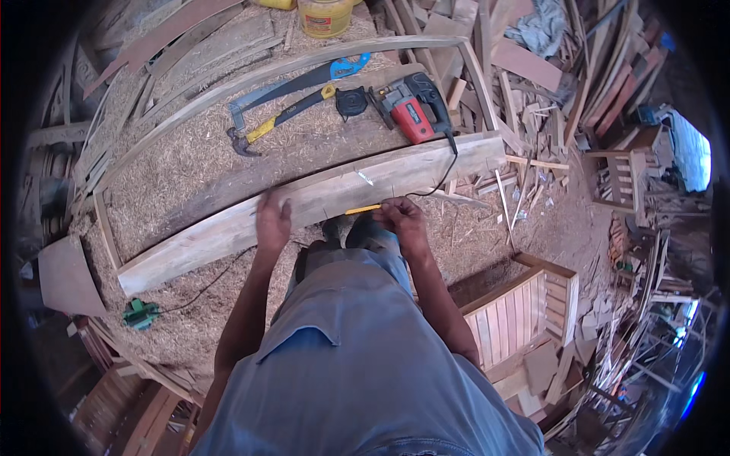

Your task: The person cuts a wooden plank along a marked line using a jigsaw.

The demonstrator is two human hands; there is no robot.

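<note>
A long wooden frame lies over sawdust, its far rail bowed, apparently laid flat so its sides can be reached. The wide pale board runs along its near side, just before the person. Within the outline rest a blue-handled handsaw, a yellow-and-black hammer and a red power tool with its cord draped over the board, probably grouped there to stay within reach. The left hand rests at the board with its grip released, perhaps steadying it. The right hand, at the near edge, has its grip closed around a small yellow strip, held along that edge. The black tape measure sits between hammer and power tool.
</note>
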